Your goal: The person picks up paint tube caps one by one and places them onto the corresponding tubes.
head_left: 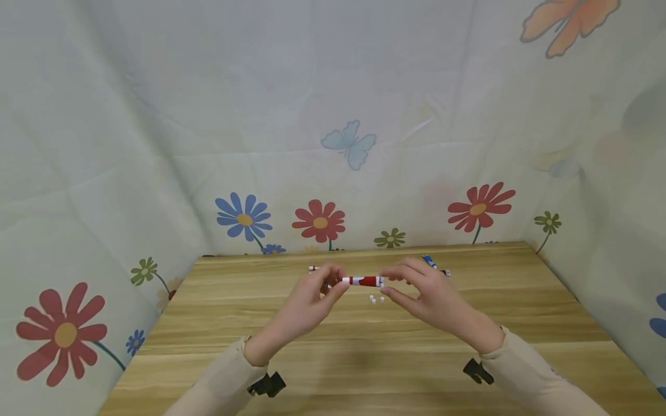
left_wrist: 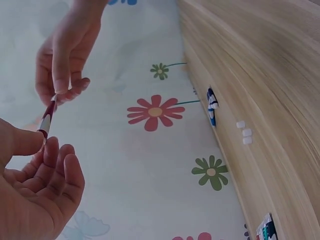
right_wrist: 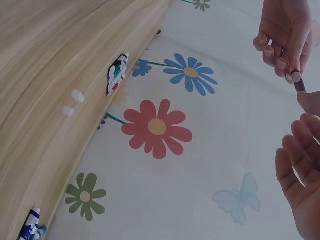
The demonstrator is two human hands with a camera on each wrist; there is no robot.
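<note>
A small red and white paint tube (head_left: 365,281) is held level above the table between both hands. My left hand (head_left: 316,292) pinches its white nozzle end between thumb and forefinger. At the flat, crimped end, the right hand (head_left: 429,289) holds the tube with thumb and fingertips. From the left wrist, the tube (left_wrist: 47,120) appears slanted between the two hands. The right wrist view shows only part of the tube (right_wrist: 298,82), the rest lying behind the right thumb. Several small white caps (head_left: 373,300) lie on the table below.
Blue paint tubes (head_left: 429,261) lie near the back right of the wooden table (head_left: 364,358). More tubes (right_wrist: 117,74) lie at the back left, partly behind the left hand in the head view. A flowered cloth (head_left: 281,144) hangs behind the table and along its sides.
</note>
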